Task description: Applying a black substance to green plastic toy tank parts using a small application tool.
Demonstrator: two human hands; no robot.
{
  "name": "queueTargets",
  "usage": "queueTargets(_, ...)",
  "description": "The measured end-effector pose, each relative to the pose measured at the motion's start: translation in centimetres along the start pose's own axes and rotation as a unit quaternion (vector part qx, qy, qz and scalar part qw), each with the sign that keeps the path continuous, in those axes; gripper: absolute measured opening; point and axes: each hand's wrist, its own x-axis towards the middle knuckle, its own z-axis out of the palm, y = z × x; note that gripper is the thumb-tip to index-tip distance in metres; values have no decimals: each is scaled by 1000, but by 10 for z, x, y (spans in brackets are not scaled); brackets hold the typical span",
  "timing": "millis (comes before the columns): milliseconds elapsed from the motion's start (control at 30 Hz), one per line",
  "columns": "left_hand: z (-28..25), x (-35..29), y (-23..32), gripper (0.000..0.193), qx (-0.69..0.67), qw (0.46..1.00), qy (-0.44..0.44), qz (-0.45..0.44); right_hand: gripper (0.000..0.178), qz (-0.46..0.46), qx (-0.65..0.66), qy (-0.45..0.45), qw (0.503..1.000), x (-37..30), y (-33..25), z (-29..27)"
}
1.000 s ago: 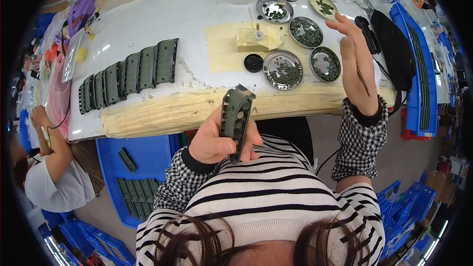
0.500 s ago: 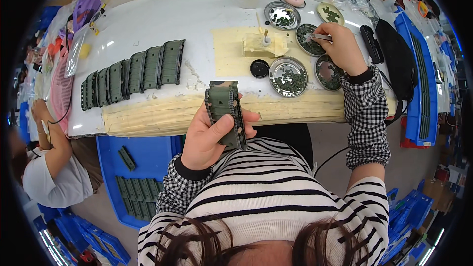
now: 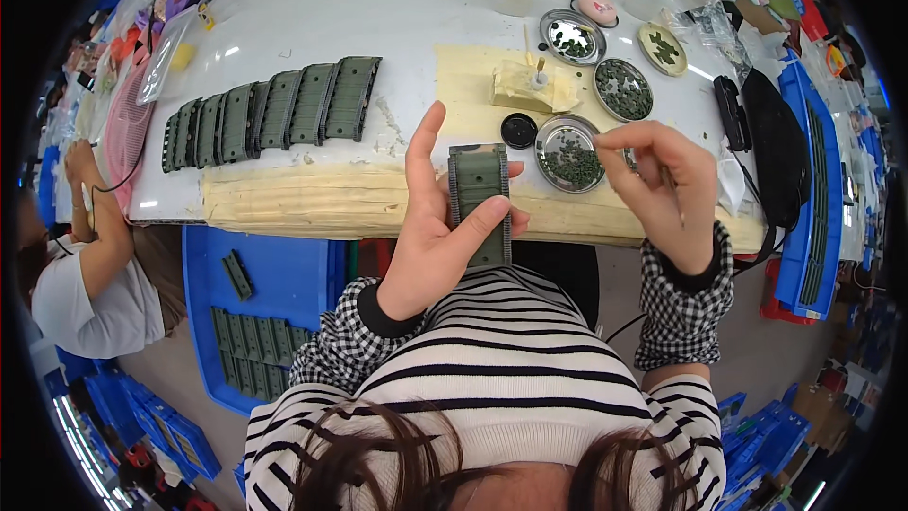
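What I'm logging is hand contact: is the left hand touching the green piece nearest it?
Touching: the head view shows the left hand holding the green piece, thumb across its face and fingertips showing past its right edge.

Left hand (image 3: 426,251) closed in a grip, forefinger (image 3: 423,147) pointing up, thumb (image 3: 484,220) laid across, right hand (image 3: 676,194) raised, fingers bent, thumb and forefinger close together

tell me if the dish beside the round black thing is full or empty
Partly filled: green pieces lie in the dish, with bare metal showing too.
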Motion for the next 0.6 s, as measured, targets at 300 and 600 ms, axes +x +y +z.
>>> queueTargets(300, -11, 5, -10, 17, 62, 990, -123, 38, 30, -218, -13, -80, 972, -11, -37, 32)
queueTargets(600, -16, 6, -5, 20, 146, 982, -78, 94, 26, -171, 8, -50, 984, -5, -45, 44)
